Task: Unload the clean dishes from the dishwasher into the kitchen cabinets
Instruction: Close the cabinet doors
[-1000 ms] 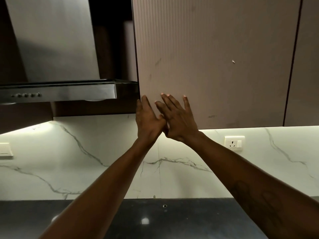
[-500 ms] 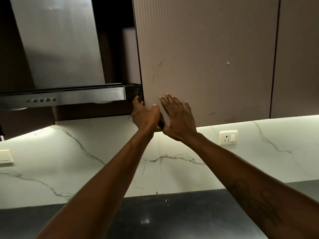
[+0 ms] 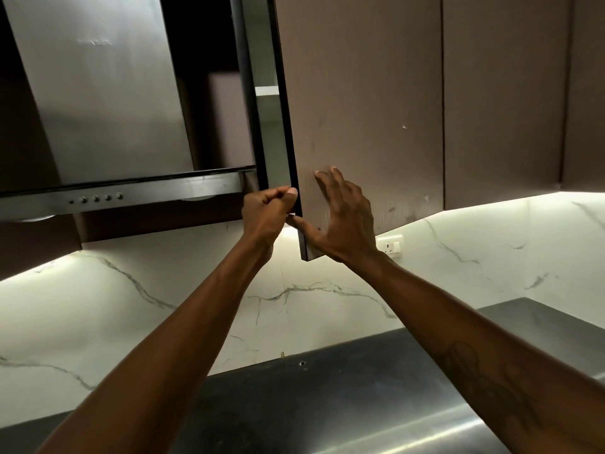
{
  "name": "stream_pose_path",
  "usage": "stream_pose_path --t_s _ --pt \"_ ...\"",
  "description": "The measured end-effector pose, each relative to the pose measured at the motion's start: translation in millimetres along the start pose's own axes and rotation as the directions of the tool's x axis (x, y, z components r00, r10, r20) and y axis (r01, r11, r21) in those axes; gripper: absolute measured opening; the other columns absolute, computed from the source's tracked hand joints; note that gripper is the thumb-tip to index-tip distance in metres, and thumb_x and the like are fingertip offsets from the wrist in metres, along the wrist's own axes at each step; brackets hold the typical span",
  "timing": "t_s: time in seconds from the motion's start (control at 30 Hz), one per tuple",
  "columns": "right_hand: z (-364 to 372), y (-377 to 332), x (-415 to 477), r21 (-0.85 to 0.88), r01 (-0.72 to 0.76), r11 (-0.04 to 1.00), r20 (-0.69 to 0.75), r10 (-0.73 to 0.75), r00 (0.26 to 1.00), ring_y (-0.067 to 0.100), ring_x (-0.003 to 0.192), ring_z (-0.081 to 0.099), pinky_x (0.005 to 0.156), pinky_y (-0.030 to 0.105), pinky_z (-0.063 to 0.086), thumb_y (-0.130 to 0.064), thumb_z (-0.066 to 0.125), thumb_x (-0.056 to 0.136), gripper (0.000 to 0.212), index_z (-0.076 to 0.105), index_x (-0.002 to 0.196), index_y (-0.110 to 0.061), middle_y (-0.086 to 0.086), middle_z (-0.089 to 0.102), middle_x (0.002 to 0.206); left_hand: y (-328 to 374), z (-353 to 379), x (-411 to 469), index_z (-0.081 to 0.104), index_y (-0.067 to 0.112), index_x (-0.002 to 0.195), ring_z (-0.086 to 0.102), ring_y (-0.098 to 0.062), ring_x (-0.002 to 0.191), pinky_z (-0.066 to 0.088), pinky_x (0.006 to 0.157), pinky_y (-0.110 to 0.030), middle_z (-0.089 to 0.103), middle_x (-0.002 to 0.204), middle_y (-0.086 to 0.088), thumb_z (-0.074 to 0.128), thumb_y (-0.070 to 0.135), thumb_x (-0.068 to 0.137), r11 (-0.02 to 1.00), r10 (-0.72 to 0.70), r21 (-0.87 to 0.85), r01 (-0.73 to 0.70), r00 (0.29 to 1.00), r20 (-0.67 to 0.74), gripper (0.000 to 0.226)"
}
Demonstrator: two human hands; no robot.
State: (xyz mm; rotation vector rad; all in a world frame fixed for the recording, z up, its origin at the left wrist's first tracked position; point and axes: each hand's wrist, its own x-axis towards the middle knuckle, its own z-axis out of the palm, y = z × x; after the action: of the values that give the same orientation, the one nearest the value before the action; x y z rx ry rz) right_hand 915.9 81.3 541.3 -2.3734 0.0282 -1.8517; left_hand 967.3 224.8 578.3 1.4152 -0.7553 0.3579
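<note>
Reaching up over the dark countertop [image 3: 294, 404] below, both forearms meet at the lower left corner of the cabinet door [image 3: 360, 109], which stands ajar. The left hand [image 3: 265, 213] curls round the door's dark edge just above that corner, thumb against the edge. The right hand [image 3: 345, 221] lies on the door's face beside it, fingers spread and straight, thumb stretched to the same edge. Left of the door, the gap shows one pale shelf [image 3: 266, 91]; the rest of the inside is hidden. The door's top is cut off. Farther left of the door hangs the range hood [image 3: 124, 194].
</note>
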Motion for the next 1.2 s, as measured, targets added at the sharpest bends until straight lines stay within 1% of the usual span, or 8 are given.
stream_pose_path --t_s 0.3,0.43,0.63,0.73,0.8,0.93,1.03,1.2 --pt "-112 24 -23 0.069 0.058 0.996 0.006 -0.059 0.998 0.022 0.128 0.051 0.1 0.034 0.05 -0.066 0.065 0.082 0.088 0.037 0.15 -0.017 0.003 0.042 0.154 53 39 -51 0.076 0.008 0.091 0.074 -0.021 0.082 0.058 0.068 -0.029 0.077 0.086 -0.004 0.072 0.01 0.09 0.969 0.093 -0.245 -0.022 0.955 0.28 0.004" --pt "-165 49 -34 0.116 0.054 0.992 0.032 -0.058 0.998 0.018 0.131 0.05 0.102 0.036 0.051 -0.061 0.066 0.085 0.085 0.033 0.152 -0.019 -0.002 0.044 0.153 77 78 -79 0.077 0.007 0.092 0.073 -0.023 0.082 0.058 0.07 -0.033 0.076 0.09 -0.007 0.073 0.013 0.089 0.947 0.08 -0.319 0.03 0.941 0.328 0.008" --pt "-241 83 -53 0.142 0.042 0.989 0.024 -0.046 0.999 0.019 0.116 0.062 0.094 0.038 0.056 -0.045 0.066 0.089 0.078 0.034 0.152 -0.013 0.001 0.059 0.137 109 152 -121 0.075 0.002 0.106 0.075 -0.027 0.094 0.06 0.074 -0.034 0.077 0.103 -0.011 0.064 0.016 0.096 0.924 0.089 -0.377 0.062 0.924 0.372 0.02" --pt "-276 100 -63 0.11 0.051 0.993 0.003 -0.052 0.999 0.018 0.105 0.066 0.091 0.034 0.056 -0.035 0.064 0.091 0.069 0.039 0.15 -0.01 0.003 0.065 0.127 118 190 -136 0.076 0.008 0.112 0.074 -0.021 0.098 0.062 0.081 -0.041 0.077 0.107 -0.006 0.069 0.018 0.095 0.954 0.137 -0.299 -0.02 0.918 0.373 0.021" --pt "-295 113 -69 0.095 0.04 0.995 -0.022 -0.038 0.999 0.018 0.105 0.067 0.09 0.034 0.057 -0.032 0.063 0.092 0.061 0.045 0.146 -0.008 0.004 0.067 0.123 115 215 -142 0.074 0.02 0.121 0.071 -0.012 0.106 0.059 0.092 -0.041 0.075 0.116 0.002 0.071 0.027 0.093 0.976 0.216 -0.114 -0.187 0.903 0.371 0.029" --pt "-324 142 -82 0.041 -0.037 0.998 -0.064 0.04 0.997 0.019 0.104 0.07 0.091 0.024 0.057 -0.033 0.063 0.094 0.063 0.042 0.148 -0.008 0.006 0.071 0.118 116 256 -153 0.059 0.031 0.139 0.056 -0.017 0.13 0.041 0.114 -0.039 0.062 0.138 -0.002 0.07 0.042 0.091 0.888 0.286 0.208 -0.41 0.847 0.449 0.05" --pt "-344 169 -88 -0.012 -0.114 0.993 -0.075 0.113 0.991 0.022 0.092 0.073 0.082 0.019 0.057 -0.03 0.068 0.094 0.062 0.044 0.146 -0.006 0.01 0.073 0.108 119 283 -162 0.046 0.031 0.15 0.045 -0.022 0.14 0.031 0.116 -0.036 0.049 0.151 -0.002 0.068 0.039 0.093 0.824 0.277 0.284 -0.49 0.786 0.553 0.061" --pt "-370 208 -91 -0.088 -0.307 0.948 -0.18 0.288 0.94 0.014 0.062 0.062 0.063 0.026 0.058 -0.03 0.068 0.095 0.06 0.046 0.143 -0.001 0.005 0.068 0.079 127 320 -169 0.03 0.034 0.157 0.032 -0.027 0.148 0.025 0.121 -0.048 0.032 0.162 -0.003 0.064 0.035 0.094 0.717 0.243 0.349 -0.603 0.686 0.686 0.071"
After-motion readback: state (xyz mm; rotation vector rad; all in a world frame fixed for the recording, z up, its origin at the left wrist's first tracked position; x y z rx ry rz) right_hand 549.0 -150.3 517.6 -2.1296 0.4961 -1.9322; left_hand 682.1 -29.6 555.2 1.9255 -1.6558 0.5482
